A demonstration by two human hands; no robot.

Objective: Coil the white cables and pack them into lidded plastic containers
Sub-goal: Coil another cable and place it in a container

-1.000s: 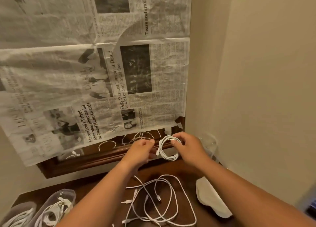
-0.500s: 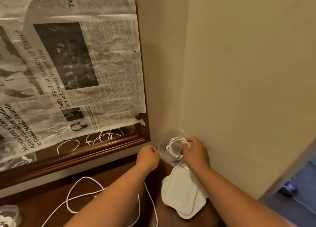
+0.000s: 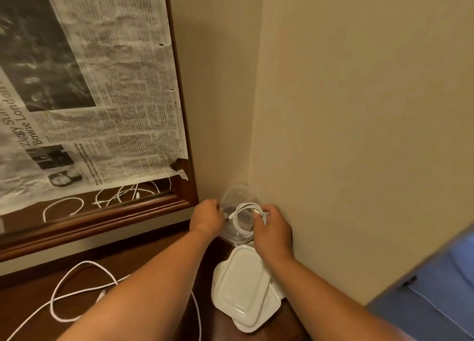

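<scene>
The coiled white cable (image 3: pixel 246 221) was at the open mouth of the clear container (image 3: pixel 237 193), which stood in the far corner of the dark wooden table (image 3: pixel 28 286), where two walls met. I could not tell if the coil already lay inside. The right hand (image 3: pixel 273 229) gripped the coil on its right side, with the fingers curled around the loops. The left hand (image 3: pixel 208 216) was curled on the left wall of the container and held it. Just in front of the container lay a stack of white lids (image 3: pixel 243 284). A loose white cable (image 3: pixel 74 293) lay further left, partly under the left forearm. Behind it, newspaper (image 3: pixel 115 109) covered a wood-framed mirror (image 3: pixel 115 212).
</scene>
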